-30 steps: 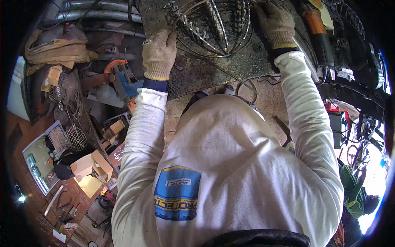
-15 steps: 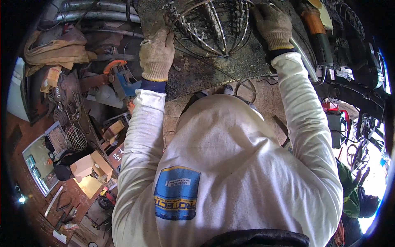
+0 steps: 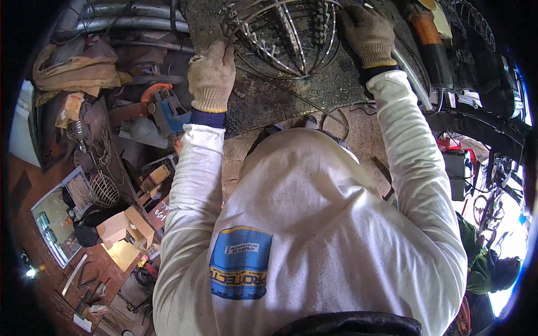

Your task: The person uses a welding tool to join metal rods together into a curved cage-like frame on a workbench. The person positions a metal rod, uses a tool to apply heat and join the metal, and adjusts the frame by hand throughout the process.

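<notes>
A round frame of thin metal rods (image 3: pixel 303 56), its ribs curving together at the near end, rests on a dark, grimy bench top (image 3: pixel 263 103) at the top of the view. My left hand (image 3: pixel 213 78), in a beige knit glove, is closed at the frame's left rim; its fingertips are partly hidden. At the right rim my right hand (image 3: pixel 367 36), gloved alike, has its fingers curled against the hoop. Small clumps and grit lie among the ribs. One thin rod (image 3: pixel 280 85) runs from the left side toward the bench's near edge.
Right of my right hand lie a bright metal tube (image 3: pixel 412 81) and an orange-and-black power tool (image 3: pixel 428 42). A blue clamp (image 3: pixel 168 112), folded brown cloth (image 3: pixel 78 67) and open cardboard box (image 3: pixel 126 227) are at left. Another person (image 3: pixel 482 263) is at the far right.
Both my hands and the rod frame have shifted slightly left; my grip looks the same. The other person at the far right has moved their hands.
</notes>
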### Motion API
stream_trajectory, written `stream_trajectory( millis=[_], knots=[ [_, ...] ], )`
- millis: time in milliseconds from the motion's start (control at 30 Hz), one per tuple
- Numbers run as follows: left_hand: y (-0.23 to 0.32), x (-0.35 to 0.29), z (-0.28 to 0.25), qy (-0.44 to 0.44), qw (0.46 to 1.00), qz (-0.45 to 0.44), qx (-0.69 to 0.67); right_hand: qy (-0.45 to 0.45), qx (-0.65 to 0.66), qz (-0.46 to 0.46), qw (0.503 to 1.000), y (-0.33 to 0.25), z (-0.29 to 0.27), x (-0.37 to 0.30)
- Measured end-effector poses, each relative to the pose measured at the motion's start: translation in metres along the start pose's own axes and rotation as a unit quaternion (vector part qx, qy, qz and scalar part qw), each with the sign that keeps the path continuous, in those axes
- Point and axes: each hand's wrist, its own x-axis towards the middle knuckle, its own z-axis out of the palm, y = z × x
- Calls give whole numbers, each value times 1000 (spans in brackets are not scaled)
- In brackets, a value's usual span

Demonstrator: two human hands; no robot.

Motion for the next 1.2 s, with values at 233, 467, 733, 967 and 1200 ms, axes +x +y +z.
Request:
stream_trajectory(
  millis=[233,467,733,967,1200],
  knots=[
    [1,4,-7,7,999,3,-46,-7,1,-4,1000,-4,-6,1],
    [2,8,-8,50,997,13,-64,-61,18,28,998,-10,-21,5],
    [2,5,-4,51,998,2,-46,111,158,194,962,17,-47,8],
    [8,8,-11,43,997,-17,-68,-43,50,169,983,52,-58,28],
    [12,11,-16,46,990,-61,-117,-231,-268,-4,935,76,-5,64]
  ],
)
